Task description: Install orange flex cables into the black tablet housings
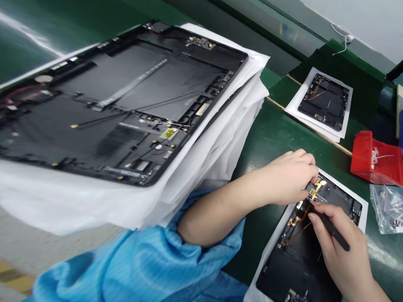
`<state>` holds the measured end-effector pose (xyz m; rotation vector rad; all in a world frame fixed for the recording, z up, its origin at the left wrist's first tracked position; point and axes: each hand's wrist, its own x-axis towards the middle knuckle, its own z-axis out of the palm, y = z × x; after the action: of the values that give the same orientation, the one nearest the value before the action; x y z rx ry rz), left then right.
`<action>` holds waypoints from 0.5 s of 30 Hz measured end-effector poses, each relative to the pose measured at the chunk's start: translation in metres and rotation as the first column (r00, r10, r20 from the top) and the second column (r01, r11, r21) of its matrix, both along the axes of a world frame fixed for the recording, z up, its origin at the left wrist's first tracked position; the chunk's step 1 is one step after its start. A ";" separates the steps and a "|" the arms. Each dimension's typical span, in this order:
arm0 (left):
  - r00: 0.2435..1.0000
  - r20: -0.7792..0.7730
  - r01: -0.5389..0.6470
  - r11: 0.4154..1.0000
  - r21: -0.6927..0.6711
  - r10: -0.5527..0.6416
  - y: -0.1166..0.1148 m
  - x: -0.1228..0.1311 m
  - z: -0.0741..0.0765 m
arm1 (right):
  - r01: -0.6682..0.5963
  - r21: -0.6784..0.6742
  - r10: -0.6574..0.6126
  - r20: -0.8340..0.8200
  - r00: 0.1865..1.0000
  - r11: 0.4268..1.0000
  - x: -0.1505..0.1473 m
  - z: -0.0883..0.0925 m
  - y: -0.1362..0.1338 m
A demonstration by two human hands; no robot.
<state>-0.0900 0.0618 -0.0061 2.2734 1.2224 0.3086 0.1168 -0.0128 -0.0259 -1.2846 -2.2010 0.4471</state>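
A black tablet back housing [299, 268] lies on white sheeting at the lower right, with an orange flat cable [304, 214] and small boards inside it. Over its upper left edge, my left hand [288, 178] has its fingers curled and closed; whatever is between the fingertips is hidden. My right hand [348, 247] grips black tweezers [333, 230]. Their tip reaches into the housing's upper left area, close to my left thumb and a shiny gold-coloured flex piece [319, 186].
A tall stack topped by a larger black housing [126, 109], layered with white sheets [217, 138], stands at the left. Another housing [325, 102] lies on white sheets farther back. A red bin [374, 161] and a clear plastic bag [388, 209] sit at the right on the green bench [261, 147].
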 end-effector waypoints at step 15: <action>0.997 0.039 -0.060 0.995 -0.074 0.063 -0.003 0.001 -0.001 | 0.027 -0.044 -0.027 -0.005 1.000 0.999 -0.002 0.000 -0.001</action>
<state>-0.0889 0.0586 -0.0073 2.1605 1.2633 0.3271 0.1151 -0.0139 -0.0260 -1.3332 -2.1780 0.4900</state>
